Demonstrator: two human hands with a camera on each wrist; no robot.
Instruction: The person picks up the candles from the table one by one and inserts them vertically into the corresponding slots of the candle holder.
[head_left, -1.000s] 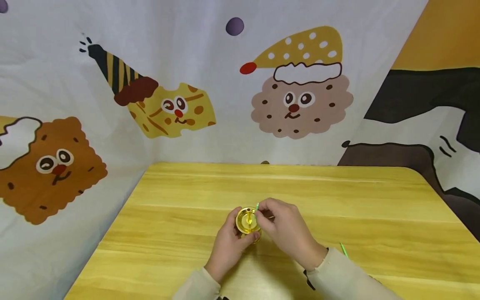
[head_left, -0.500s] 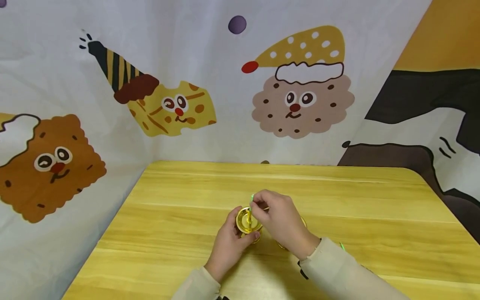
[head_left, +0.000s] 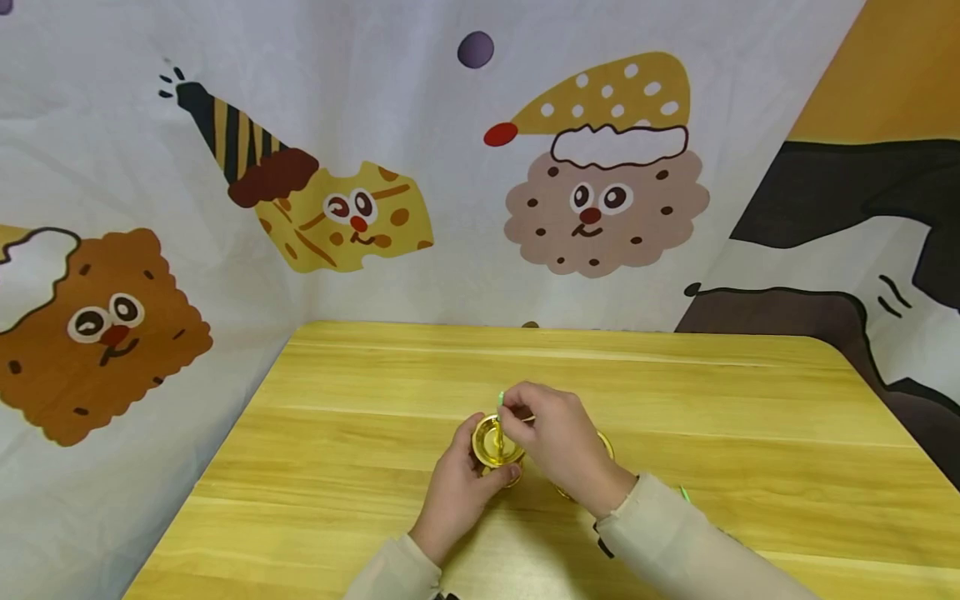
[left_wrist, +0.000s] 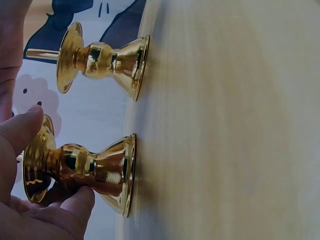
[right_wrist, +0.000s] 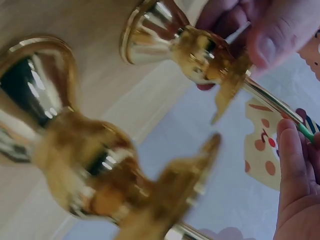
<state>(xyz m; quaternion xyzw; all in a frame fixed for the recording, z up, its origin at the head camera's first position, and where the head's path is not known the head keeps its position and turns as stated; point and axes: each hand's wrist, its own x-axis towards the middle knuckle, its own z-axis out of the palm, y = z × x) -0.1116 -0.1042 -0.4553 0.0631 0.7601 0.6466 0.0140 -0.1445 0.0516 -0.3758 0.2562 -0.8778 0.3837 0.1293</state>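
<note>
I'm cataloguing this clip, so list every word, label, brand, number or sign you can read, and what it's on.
No readable text in any view.
Held gold candlestick: no lettering visible, only reflections.
Other gold candlestick: none visible.
Green stick: too small to tell.
Cartoon backdrop: drawings only.

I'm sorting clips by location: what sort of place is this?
Probably an indoor tabletop workspace, perhaps a screened-off corner: a wood-grain table, a wrinkled cartoon-printed sheet rising behind it, and a gold-coloured stand in the person's left hand.
</note>
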